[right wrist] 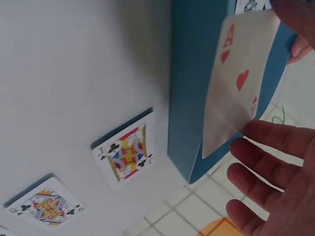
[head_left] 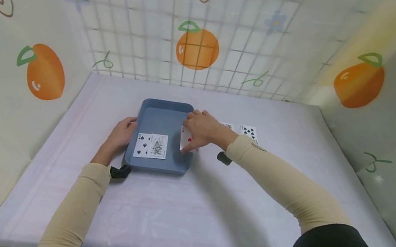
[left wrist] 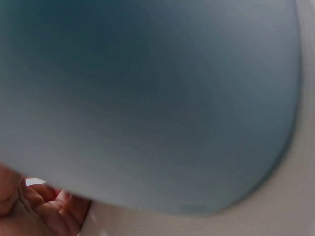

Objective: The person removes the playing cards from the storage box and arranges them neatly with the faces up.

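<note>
My right hand point(head_left: 200, 129) is over the right side of a blue-grey tray point(head_left: 164, 105) and pinches an ace of hearts point(right wrist: 240, 81) between thumb and index finger. The card stands tilted over the rim; the other fingers are spread beside it in the right wrist view. My left hand point(head_left: 122, 132) rests against the tray's left side, fingertips right at the rim and fingers loosely bent. Within the tray lie a spades card point(head_left: 141, 146) and a black-and-white joker point(head_left: 158, 146), slightly overlapping. The tray's outer wall point(left wrist: 147, 123) fills most of the left wrist view.
To the tray's right, a jack of clubs point(right wrist: 127, 151) and a queen of clubs point(right wrist: 47, 204) lie face up on the white tablecloth point(head_left: 160, 215). Farther right is another spades card point(head_left: 248, 132). A curtain printed with oranges point(head_left: 198, 50) hangs behind the table.
</note>
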{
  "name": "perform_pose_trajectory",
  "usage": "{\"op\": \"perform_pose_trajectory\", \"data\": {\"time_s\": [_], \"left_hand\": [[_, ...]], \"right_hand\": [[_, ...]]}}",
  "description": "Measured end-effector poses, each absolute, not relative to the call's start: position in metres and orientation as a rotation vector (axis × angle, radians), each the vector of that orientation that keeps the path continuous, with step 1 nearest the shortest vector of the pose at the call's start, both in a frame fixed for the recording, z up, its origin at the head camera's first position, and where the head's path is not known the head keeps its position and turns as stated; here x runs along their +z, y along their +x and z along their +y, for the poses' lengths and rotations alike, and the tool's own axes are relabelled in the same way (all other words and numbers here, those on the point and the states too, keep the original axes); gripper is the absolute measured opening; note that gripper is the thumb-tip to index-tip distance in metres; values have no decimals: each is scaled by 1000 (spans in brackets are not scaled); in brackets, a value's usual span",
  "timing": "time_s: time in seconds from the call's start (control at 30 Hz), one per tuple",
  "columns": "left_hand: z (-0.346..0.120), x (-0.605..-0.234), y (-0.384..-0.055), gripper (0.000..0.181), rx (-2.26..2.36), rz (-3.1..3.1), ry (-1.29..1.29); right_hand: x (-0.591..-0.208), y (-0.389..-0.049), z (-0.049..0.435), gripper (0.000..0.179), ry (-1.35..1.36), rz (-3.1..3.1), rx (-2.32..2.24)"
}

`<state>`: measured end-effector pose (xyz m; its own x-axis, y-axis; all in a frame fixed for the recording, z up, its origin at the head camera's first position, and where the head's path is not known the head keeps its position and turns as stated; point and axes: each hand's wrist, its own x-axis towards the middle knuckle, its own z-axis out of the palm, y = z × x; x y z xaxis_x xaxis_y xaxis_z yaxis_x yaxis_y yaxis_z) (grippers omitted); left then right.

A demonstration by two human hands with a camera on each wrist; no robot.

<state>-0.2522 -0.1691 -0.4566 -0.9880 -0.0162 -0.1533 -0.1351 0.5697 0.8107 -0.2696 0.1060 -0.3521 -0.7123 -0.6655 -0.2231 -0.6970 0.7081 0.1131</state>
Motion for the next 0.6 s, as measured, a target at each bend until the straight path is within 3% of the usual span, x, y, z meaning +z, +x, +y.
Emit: {"op": "perform_pose_trajectory", "data": {"time_s": [0.6], "left_hand": [[-168,-453,-246,54,1380,2661,-103]], "right_hand": [[-356,-269,142,83,-1033,2746,310]]}}
